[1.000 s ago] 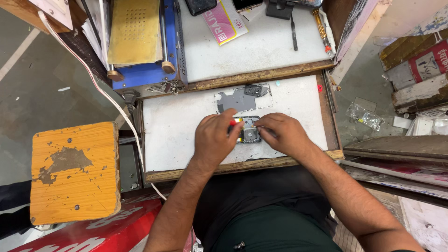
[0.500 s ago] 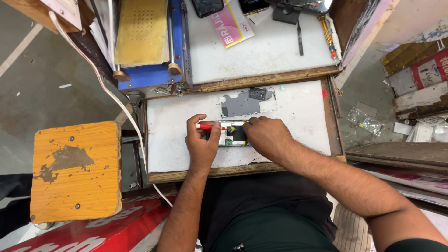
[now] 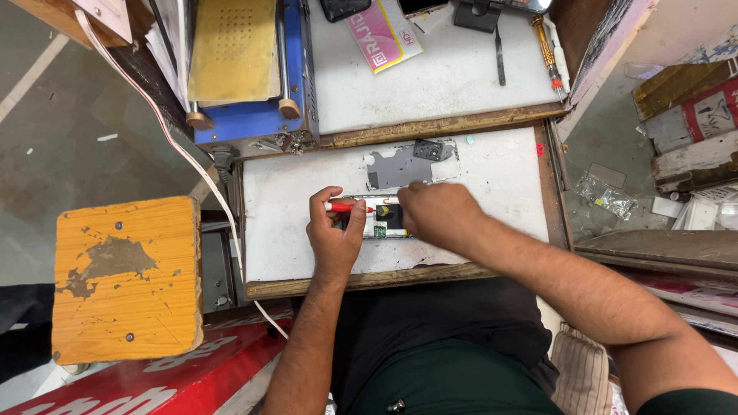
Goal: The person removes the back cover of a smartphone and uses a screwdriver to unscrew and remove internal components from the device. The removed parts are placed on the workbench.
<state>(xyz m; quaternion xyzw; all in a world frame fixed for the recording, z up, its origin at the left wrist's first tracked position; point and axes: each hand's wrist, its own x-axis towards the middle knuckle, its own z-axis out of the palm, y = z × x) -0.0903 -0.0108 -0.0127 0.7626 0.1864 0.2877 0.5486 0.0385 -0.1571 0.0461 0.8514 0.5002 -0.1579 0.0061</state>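
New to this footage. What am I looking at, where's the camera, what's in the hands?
There is no machine here: a person works with two bare hands, filmed by one camera worn on their head, looking straight down. The left hand holds a red-handled tool, probably a small screwdriver. The right hand presses on an opened phone lying on a white work board. A grey cover plate lies just beyond it. To the left stands an orange stool; a blue machine sits at the back.

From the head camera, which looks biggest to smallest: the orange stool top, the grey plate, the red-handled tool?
1. orange stool top, though it may sit nearer the camera.
2. grey plate on the white board.
3. red-handled tool, held in the left hand.
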